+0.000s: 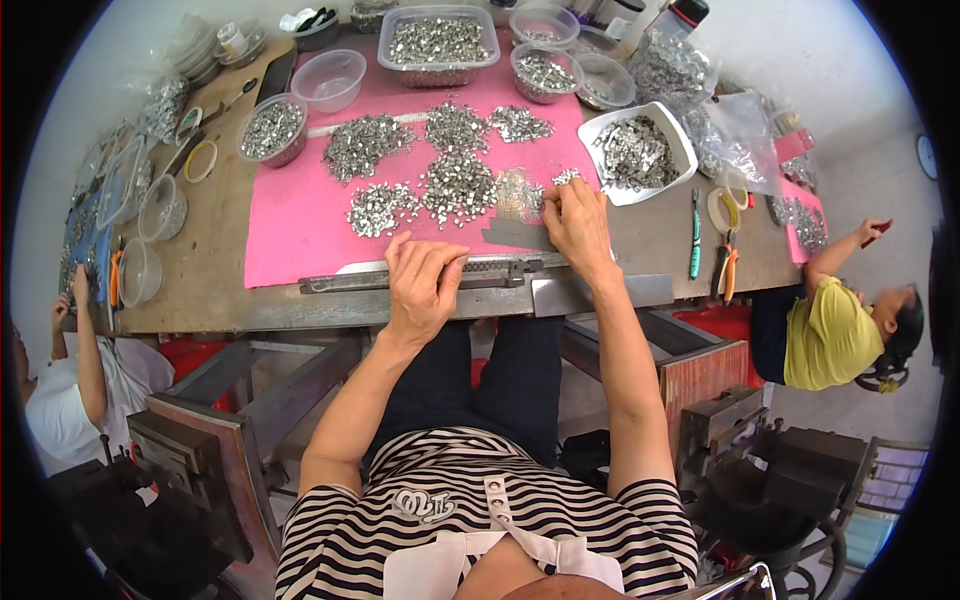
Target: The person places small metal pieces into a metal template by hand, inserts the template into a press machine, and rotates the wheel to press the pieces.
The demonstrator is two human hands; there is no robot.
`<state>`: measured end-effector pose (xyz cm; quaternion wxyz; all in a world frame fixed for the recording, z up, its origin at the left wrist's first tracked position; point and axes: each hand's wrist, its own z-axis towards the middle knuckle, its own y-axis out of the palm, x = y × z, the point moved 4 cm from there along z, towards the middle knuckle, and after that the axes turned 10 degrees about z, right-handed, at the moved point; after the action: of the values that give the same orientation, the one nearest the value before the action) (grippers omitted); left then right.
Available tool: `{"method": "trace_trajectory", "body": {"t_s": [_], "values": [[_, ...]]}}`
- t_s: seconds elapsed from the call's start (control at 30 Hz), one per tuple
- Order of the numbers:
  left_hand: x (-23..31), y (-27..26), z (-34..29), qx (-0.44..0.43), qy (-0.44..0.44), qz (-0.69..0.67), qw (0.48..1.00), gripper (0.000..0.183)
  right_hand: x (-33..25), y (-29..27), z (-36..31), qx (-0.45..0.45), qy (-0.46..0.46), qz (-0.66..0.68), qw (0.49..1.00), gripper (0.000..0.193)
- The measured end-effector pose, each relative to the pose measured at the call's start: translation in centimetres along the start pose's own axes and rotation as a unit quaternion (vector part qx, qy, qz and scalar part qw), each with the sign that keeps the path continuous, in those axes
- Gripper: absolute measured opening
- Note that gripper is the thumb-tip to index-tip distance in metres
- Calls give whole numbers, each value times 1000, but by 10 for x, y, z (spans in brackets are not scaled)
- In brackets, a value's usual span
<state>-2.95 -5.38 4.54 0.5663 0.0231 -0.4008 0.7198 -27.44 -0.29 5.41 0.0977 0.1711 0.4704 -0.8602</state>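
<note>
My left hand (422,282) is curled over the left part of a dark notched metal bar (490,270) at the table's front edge. Its thumb and fingertips come together, and anything between them is too small to make out. To the right, my right hand (580,228) points down with its fingers pinched beside a flat grey plate (517,234) and a patch of small shiny pieces (518,193); its fingertips are partly hidden. Piles of small silvery metal pieces (458,182) lie just beyond on a pink mat (290,222).
A white tray (684,160) and clear tubs (330,80) hold or surround more pieces. A green pen (695,235), orange-handled pliers (730,268) and tape rolls (201,161) lie on the table. Other people sit at left and right (835,330). Dark machines stand below.
</note>
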Motion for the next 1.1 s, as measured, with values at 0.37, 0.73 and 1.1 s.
{"method": "trace_trajectory", "body": {"t_s": [0.37, 0.73, 1.1], "values": [[1, -2, 0, 15, 5, -5, 1000, 17, -97, 15, -46, -17, -96, 143, 985, 20], [7, 1, 3, -57, 12, 37, 998, 14, -83, 6, -60, 48, -23, 245, 968, 18], [5, 3, 2, -94, -23, 88, 991, 30, -71, 9, -65, 83, 58, 289, 952, 17]]}}
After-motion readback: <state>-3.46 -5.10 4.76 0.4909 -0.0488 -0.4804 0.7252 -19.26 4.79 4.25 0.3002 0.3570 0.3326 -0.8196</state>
